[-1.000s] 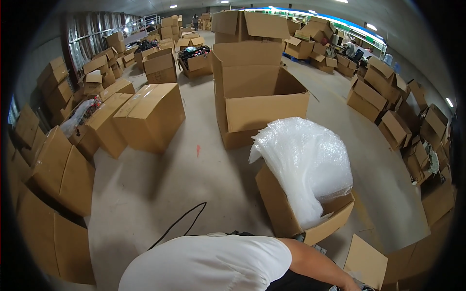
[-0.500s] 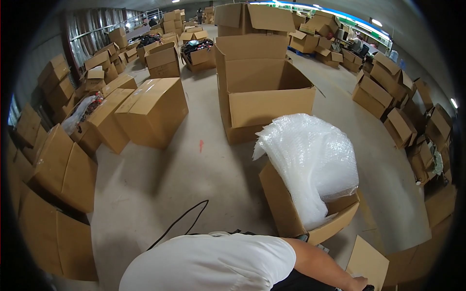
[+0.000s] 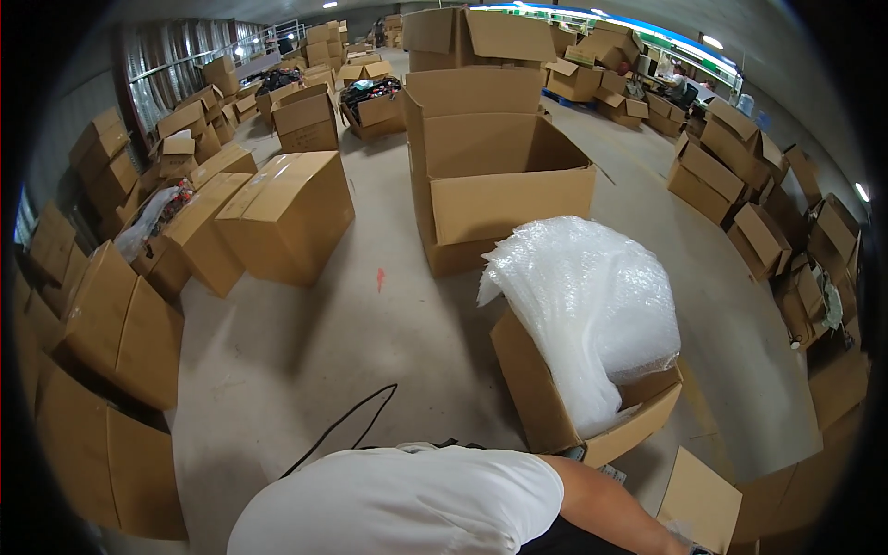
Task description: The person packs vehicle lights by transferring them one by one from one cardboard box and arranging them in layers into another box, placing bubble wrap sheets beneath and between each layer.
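Note:
My right arm (image 3: 615, 509) comes out of a white short sleeve and reaches down to the lower right edge. A dark band or watch (image 3: 700, 548) shows at its wrist. The right hand itself is cut off below the picture, beside a flat piece of cardboard (image 3: 700, 499). My left arm and left hand are outside the view. Just ahead of my arm stands an open carton (image 3: 530, 379). Clear bubble wrap (image 3: 592, 305) bulges out of its top in a thick, folded heap.
Behind the bubble wrap stands a tall open carton (image 3: 513, 199). Closed cartons (image 3: 291, 217) line the left, and several open ones (image 3: 708, 180) are piled at right. A black cable (image 3: 347, 412) loops over the floor. Someone (image 3: 678, 79) is at the far right.
My right wrist has sunk slightly further past the lower edge. The whole view has shifted a little; the cartons and bubble wrap stay put.

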{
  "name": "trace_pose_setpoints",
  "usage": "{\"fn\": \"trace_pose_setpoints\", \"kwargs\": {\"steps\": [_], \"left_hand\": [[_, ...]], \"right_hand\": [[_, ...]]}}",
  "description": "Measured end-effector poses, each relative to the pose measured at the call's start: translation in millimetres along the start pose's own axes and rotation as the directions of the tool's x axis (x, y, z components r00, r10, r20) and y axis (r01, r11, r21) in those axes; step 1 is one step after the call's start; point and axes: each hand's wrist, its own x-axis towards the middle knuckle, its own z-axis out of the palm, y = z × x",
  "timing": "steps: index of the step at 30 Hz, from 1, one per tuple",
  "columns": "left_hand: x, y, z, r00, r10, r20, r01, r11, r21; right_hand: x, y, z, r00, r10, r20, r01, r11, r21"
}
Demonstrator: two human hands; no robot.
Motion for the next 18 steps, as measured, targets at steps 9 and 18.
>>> {"fn": "trace_pose_setpoints", "kwargs": {"steps": [9, 18], "left_hand": [[-25, 19, 3, 0.999, -0.008, 0.045, 0.009, 1.000, -0.020], [-41, 29, 1, 0.996, -0.016, 0.086, 0.021, 0.999, -0.047]], "right_hand": [[-29, -28, 27, 0.796, -0.562, 0.225, 0.529, 0.465, -0.710], [-36, -36, 32, 0.796, -0.478, 0.371, 0.600, 0.547, -0.584]]}}
